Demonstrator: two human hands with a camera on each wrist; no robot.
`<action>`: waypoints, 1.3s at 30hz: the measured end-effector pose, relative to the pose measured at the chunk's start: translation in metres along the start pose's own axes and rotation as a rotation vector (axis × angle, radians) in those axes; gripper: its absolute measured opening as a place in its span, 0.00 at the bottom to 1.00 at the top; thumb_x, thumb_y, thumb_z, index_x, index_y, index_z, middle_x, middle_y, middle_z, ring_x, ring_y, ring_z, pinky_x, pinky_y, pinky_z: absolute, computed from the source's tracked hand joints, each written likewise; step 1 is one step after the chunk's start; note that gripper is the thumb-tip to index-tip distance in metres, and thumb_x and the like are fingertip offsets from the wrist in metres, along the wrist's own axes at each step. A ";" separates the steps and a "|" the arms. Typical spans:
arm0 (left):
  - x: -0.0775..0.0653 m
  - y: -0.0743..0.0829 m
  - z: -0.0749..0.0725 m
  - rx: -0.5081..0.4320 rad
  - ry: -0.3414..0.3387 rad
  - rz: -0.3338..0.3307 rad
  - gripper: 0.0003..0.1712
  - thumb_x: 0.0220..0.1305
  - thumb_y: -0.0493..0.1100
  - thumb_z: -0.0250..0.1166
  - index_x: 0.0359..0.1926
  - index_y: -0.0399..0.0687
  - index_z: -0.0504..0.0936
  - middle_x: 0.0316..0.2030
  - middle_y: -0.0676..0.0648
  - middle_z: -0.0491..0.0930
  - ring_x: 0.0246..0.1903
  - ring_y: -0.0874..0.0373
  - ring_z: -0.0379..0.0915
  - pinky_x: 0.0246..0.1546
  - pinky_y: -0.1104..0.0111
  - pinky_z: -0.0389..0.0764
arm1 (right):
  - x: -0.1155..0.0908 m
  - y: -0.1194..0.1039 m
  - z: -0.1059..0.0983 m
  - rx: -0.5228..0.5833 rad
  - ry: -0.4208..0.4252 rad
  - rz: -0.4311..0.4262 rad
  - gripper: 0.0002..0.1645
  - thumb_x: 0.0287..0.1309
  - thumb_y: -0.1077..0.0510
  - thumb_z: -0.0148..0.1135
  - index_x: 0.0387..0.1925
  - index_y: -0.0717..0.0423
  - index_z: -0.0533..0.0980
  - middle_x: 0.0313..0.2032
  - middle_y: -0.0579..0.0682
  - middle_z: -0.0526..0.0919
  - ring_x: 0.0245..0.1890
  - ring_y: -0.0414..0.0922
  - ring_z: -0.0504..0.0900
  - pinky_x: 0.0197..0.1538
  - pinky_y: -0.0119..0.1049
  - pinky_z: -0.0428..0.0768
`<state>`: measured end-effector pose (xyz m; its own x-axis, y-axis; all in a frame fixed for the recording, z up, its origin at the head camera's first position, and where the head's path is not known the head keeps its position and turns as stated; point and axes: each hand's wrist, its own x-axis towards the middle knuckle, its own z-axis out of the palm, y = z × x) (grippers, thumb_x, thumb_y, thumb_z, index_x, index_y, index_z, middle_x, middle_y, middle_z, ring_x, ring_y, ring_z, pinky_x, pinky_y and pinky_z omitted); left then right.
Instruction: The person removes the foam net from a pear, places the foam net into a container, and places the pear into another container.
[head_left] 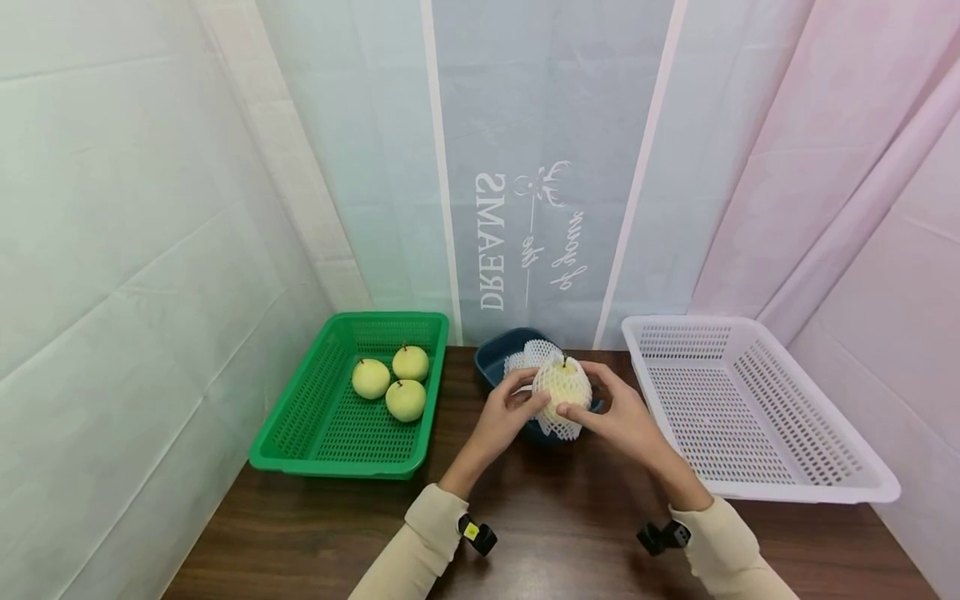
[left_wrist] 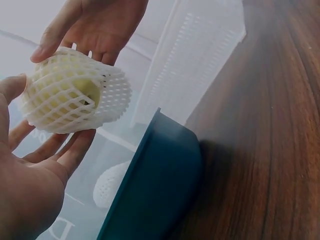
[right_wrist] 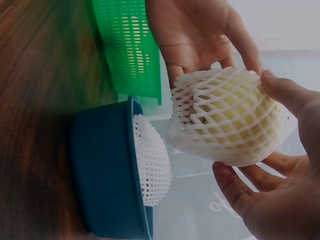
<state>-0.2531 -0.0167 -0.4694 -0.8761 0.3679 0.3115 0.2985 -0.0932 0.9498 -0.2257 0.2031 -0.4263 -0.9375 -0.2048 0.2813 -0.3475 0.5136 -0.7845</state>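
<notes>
A pale yellow pear (head_left: 564, 385) in a white foam net (left_wrist: 114, 97) is held up between both hands, over a dark blue bin (head_left: 492, 354). My left hand (head_left: 501, 414) grips it from the left, its thumb on the near side and its fingers around the far side. From the other side my right hand (head_left: 624, 419) holds it the same way. The pear's stem points up and shows through the net's open top. More white foam netting (right_wrist: 152, 162) lies in the bin, partly hidden by the hands; I cannot tell whether it holds fruit.
On the left stands a green basket (head_left: 341, 467) with three bare pears (head_left: 406, 401) in it. A white basket (head_left: 795, 490) with slotted walls stands on the right. Both are on the dark wooden table (head_left: 555, 533), with a printed curtain (head_left: 555, 100) behind.
</notes>
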 end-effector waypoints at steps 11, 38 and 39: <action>-0.015 -0.009 -0.008 -0.032 -0.094 0.036 0.37 0.68 0.36 0.74 0.74 0.41 0.68 0.68 0.33 0.72 0.60 0.47 0.81 0.58 0.61 0.86 | -0.012 0.002 0.012 -0.006 -0.016 -0.015 0.45 0.60 0.48 0.81 0.74 0.52 0.69 0.62 0.60 0.82 0.52 0.60 0.86 0.43 0.41 0.88; -0.053 -0.029 -0.034 0.157 -0.144 0.010 0.39 0.59 0.34 0.80 0.69 0.45 0.73 0.66 0.40 0.77 0.61 0.54 0.77 0.60 0.66 0.84 | -0.035 0.015 0.053 -0.041 -0.071 -0.099 0.47 0.49 0.48 0.87 0.67 0.55 0.74 0.59 0.51 0.83 0.53 0.47 0.85 0.52 0.40 0.88; -0.054 -0.029 -0.035 0.158 -0.148 -0.004 0.40 0.59 0.34 0.80 0.70 0.45 0.73 0.66 0.40 0.77 0.62 0.55 0.77 0.60 0.66 0.83 | -0.036 0.016 0.054 -0.048 -0.076 -0.104 0.48 0.49 0.47 0.87 0.67 0.55 0.74 0.60 0.50 0.83 0.55 0.46 0.85 0.54 0.39 0.87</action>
<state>-0.2278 -0.0659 -0.5131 -0.8158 0.5009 0.2892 0.3610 0.0503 0.9312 -0.1968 0.1736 -0.4789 -0.8933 -0.3206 0.3151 -0.4445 0.5254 -0.7255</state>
